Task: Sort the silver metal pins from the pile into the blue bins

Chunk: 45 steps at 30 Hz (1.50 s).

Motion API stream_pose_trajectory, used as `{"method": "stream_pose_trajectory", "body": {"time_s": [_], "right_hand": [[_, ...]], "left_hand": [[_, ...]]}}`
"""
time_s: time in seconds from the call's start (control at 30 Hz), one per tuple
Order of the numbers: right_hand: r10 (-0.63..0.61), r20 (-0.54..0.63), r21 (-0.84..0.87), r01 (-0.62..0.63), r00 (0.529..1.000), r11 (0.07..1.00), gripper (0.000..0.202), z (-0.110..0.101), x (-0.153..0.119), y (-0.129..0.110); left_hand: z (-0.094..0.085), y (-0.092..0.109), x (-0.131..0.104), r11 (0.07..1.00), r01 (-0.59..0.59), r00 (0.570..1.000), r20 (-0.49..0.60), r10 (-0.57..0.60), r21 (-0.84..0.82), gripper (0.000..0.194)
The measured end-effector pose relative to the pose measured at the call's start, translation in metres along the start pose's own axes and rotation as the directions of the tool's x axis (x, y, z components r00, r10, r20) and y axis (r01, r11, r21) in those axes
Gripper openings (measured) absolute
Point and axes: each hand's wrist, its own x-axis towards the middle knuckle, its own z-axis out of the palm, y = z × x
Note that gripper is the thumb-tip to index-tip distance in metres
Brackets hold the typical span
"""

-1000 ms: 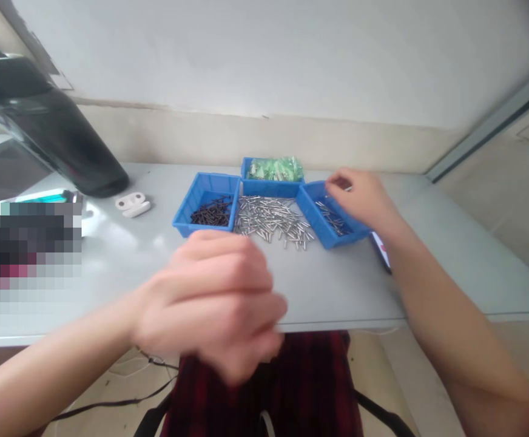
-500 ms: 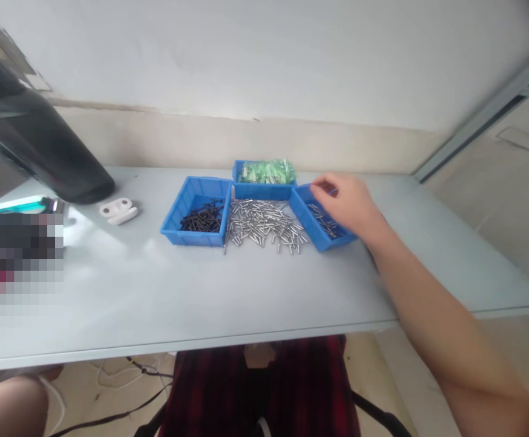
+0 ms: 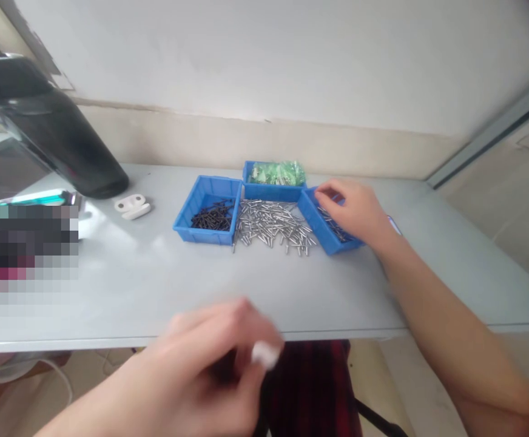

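Note:
My left hand, blurred, is raised at the table's front edge. Its thumb and fingers pinch a small white object whose kind I cannot make out. My right hand is over the right blue bin, thumb and forefinger tips close together; whether anything is between them is hidden. Silver rivet-like pins lie in that bin. A loose pile of similar silver pins spreads to its left. Beyond the pile, the left blue bin holds dark screw-like pieces.
A back blue bin contains a green plastic bag. To the left are an open white earbud case and a tall dark bottle. A phone-like edge shows behind my right wrist. The wall bounds the table's back.
My left hand has come into view from below with the small white object. My right hand stays over the right bin. The whole view has shifted slightly.

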Motion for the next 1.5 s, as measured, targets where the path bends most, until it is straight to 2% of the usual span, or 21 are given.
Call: {"method": "stream_pose_trajectory", "body": {"time_s": [0.1,0.17,0.23,0.3,0.43,0.57,0.67,0.73,0.83,0.93,1.0,1.03,1.1,1.2,1.3,1.5], "right_hand": [[-0.017,0.047,-0.016,0.017,0.999,1.000,0.019,0.003,-0.001,-0.002],[-0.037,0.078,-0.026,0.040,0.996,0.999,0.019,0.006,-0.001,-0.002],[-0.067,0.092,-0.032,0.070,0.994,0.997,0.019,0.009,-0.002,-0.002],[-0.098,0.095,-0.040,0.102,0.991,0.994,0.019,0.010,-0.003,-0.002],[-0.141,0.097,-0.068,0.148,0.985,0.987,0.018,0.011,-0.005,-0.003],[-0.153,0.104,-0.078,0.162,0.983,0.984,0.020,0.011,-0.006,-0.004],[-0.165,0.108,-0.074,0.174,0.980,0.982,0.020,0.010,-0.008,-0.008],[-0.189,0.115,-0.066,0.198,0.975,0.978,0.020,0.009,-0.010,-0.014],[-0.268,0.141,-0.061,0.278,0.953,0.959,0.022,0.010,-0.018,-0.029],[-0.377,0.253,-0.039,0.399,0.891,0.916,0.022,0.018,-0.028,-0.044],[-0.416,0.347,-0.039,0.456,0.841,0.889,0.020,0.026,-0.033,-0.049],[-0.417,0.368,-0.055,0.467,0.831,0.883,0.020,0.031,-0.035,-0.051],[-0.390,0.372,-0.114,0.458,0.842,0.882,0.020,0.039,-0.037,-0.051],[-0.342,0.348,-0.179,0.420,0.873,0.889,0.019,0.046,-0.037,-0.050],[-0.312,0.341,-0.183,0.389,0.886,0.903,0.018,0.049,-0.036,-0.051],[-0.275,0.335,-0.160,0.342,0.901,0.926,0.017,0.051,-0.038,-0.051]], "left_hand": [[-0.006,-0.034,0.051,0.990,0.130,0.990,0.069,-0.127,-0.047,0.027],[-0.011,-0.058,0.075,0.991,0.131,0.989,0.060,-0.133,0.030,0.026],[-0.015,-0.076,0.090,0.984,0.128,0.990,0.042,-0.134,0.122,0.022],[-0.015,-0.087,0.096,0.979,0.090,0.994,0.038,-0.098,0.185,0.021],[0.002,-0.083,0.088,0.958,-0.096,0.984,0.170,0.051,0.272,0.016],[0.026,-0.072,0.074,0.921,-0.283,0.946,0.239,0.221,0.269,0.037],[0.031,-0.073,0.071,0.917,-0.340,0.918,0.285,0.276,0.208,0.043],[0.027,-0.077,0.074,0.920,-0.342,0.917,0.283,0.282,0.190,0.043],[0.015,-0.083,0.078,0.927,-0.299,0.941,0.229,0.247,0.225,0.043],[0.012,-0.087,0.078,0.926,-0.226,0.965,0.198,0.171,0.302,0.042],[0.017,-0.089,0.076,0.915,-0.218,0.960,0.246,0.137,0.340,0.039],[0.021,-0.089,0.074,0.909,-0.220,0.952,0.281,0.121,0.354,0.036],[0.026,-0.090,0.072,0.903,-0.212,0.940,0.332,0.083,0.374,0.031],[0.028,-0.091,0.071,0.908,-0.159,0.947,0.319,0.029,0.389,0.027],[0.026,-0.091,0.072,0.919,-0.118,0.958,0.285,0.006,0.376,0.025],[0.027,-0.084,0.072,0.920,-0.123,0.948,0.319,-0.002,0.371,0.023]]}}
